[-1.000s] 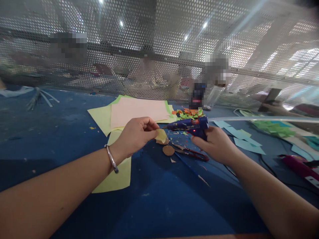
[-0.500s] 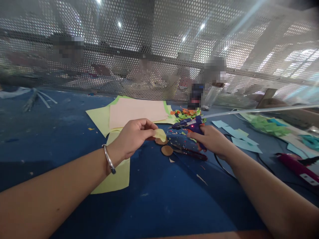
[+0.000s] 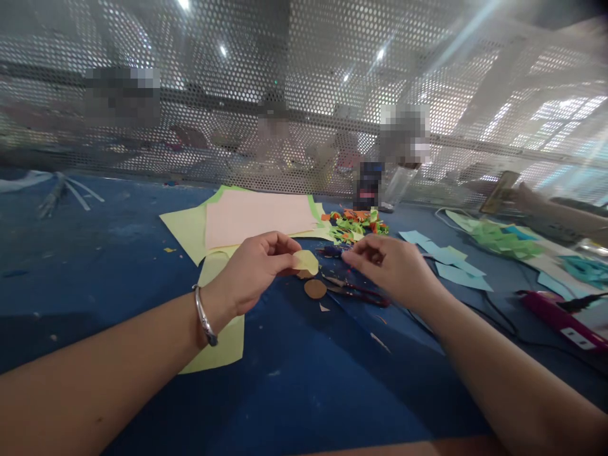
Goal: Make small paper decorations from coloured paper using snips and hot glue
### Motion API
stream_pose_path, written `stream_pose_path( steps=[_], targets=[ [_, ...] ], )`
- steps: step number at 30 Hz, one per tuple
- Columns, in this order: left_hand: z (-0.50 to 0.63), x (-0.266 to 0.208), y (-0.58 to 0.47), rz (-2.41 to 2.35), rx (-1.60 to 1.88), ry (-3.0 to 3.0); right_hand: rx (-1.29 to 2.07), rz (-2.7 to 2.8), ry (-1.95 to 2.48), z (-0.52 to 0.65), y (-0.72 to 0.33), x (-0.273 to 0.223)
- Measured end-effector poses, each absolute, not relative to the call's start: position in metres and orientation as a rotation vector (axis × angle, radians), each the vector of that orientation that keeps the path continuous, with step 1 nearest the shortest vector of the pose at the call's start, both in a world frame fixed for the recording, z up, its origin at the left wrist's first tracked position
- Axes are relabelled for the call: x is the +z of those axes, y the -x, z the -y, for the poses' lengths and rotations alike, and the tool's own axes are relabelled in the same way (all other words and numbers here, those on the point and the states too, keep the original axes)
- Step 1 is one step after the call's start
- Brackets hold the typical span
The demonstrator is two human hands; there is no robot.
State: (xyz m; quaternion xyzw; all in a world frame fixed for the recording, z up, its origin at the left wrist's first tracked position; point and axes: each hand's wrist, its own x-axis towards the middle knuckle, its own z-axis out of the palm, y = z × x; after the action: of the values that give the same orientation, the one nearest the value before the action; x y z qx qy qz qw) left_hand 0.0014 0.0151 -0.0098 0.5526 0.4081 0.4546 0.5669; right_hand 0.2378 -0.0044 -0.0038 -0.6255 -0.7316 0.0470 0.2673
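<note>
My left hand, with a silver bangle at the wrist, pinches a small yellow paper piece between thumb and fingers. Just under that piece lie brown discs, one in plain sight and another partly covered. My right hand hovers with loosely curled fingers and nothing visible in them. Beyond its fingertips a dark blue glue gun rests on the table, nozzle to the left, its body mostly hidden by the hand. Dark-handled scissors lie below, blades towards the discs.
Pink and yellow sheets lie behind my left hand. Orange and green paper scraps are heaped at the back. On the right are light blue paper pieces, black cables and a magenta power strip. A perforated metal screen borders the table.
My right hand has let go of the glue gun, which now lies lower on the table. The long glue stick no longer shows above my arm. My left hand keeps its yellow paper piece.
</note>
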Motion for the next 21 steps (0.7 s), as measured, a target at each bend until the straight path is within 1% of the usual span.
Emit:
stream_pose_path(
  steps=[2,5,11,21],
  targets=[
    [-0.013,-0.010,-0.004,-0.952,1.064,-1.291,0.339,2.053,1.490,0.014,-0.223,-0.004],
    [-0.011,-0.010,-0.007,-0.936,1.060,-1.273,0.433,2.118,1.351,0.021,-0.211,-0.007],
    [-0.005,-0.010,-0.011,-0.884,1.017,-1.210,0.341,2.119,1.262,0.021,-0.211,-0.008],
    [0.002,-0.008,-0.013,-0.895,0.959,-1.196,0.396,2.044,1.250,0.020,-0.214,-0.009]
  ],
)
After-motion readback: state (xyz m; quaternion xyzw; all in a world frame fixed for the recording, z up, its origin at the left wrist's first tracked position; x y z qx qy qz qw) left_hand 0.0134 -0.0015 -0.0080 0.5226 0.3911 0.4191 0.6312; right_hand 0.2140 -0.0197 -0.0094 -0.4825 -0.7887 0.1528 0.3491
